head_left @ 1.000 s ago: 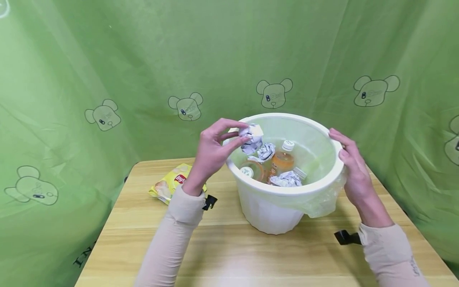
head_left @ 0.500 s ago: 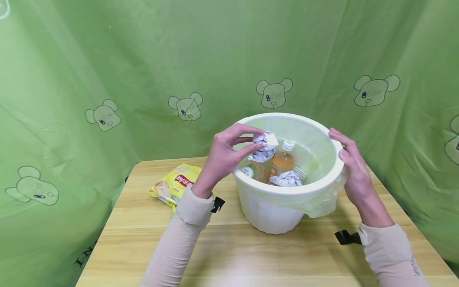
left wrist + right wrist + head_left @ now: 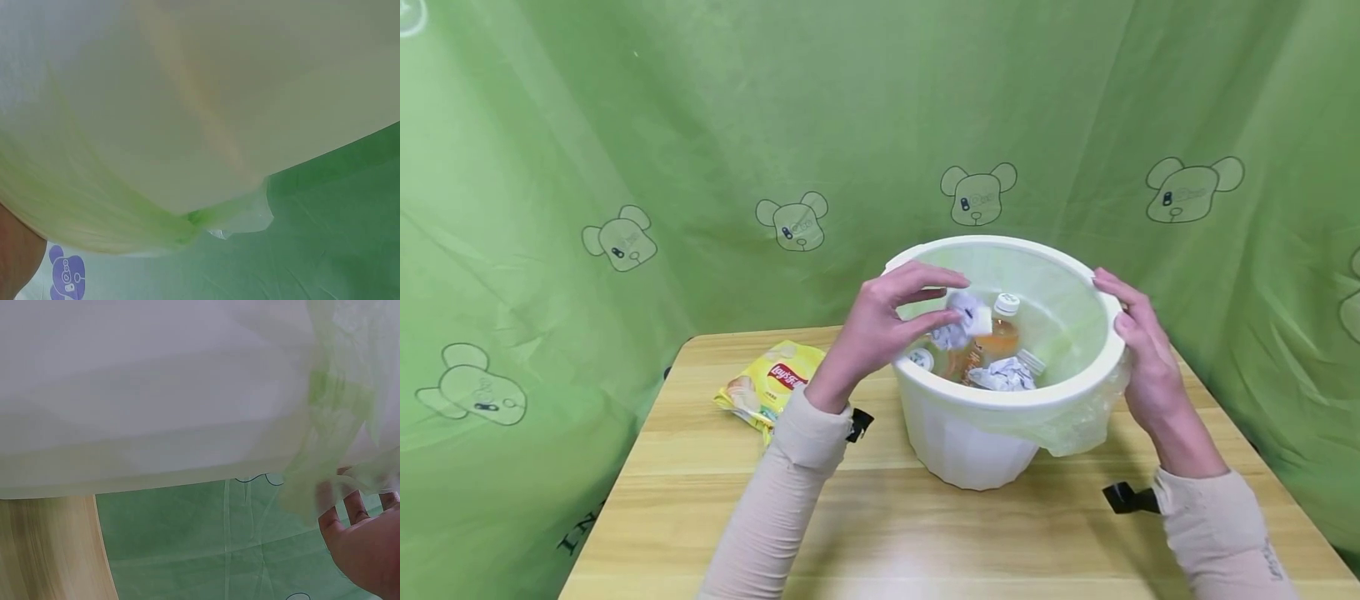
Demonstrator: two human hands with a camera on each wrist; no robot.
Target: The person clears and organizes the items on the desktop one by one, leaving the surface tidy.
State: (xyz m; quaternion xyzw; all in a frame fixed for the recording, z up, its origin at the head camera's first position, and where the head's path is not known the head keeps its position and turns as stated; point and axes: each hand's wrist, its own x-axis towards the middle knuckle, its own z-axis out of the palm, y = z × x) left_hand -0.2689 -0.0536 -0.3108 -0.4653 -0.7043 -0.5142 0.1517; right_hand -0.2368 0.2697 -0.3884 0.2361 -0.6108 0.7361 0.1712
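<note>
A white trash can with a pale green liner bag over its rim stands on the table. Over its left rim reaches my left hand, thumb and fingers parted. A crumpled paper ball, blurred, hangs just past and below those fingertips inside the can. My right hand grips the right rim, its fingers hooked over the edge. In the right wrist view that hand shows behind the liner. Inside the can lie orange drink bottles with white caps and another paper ball. The left wrist view is mostly filled by the can's wall.
A yellow Lay's chip bag lies on the wooden table, left of the can and partly behind the left forearm. A green curtain with bear faces hangs behind and at both sides.
My left hand has moved right and down over the can, and its fingers have parted from the paper ball, which has dropped lower. My right hand stays on the rim.
</note>
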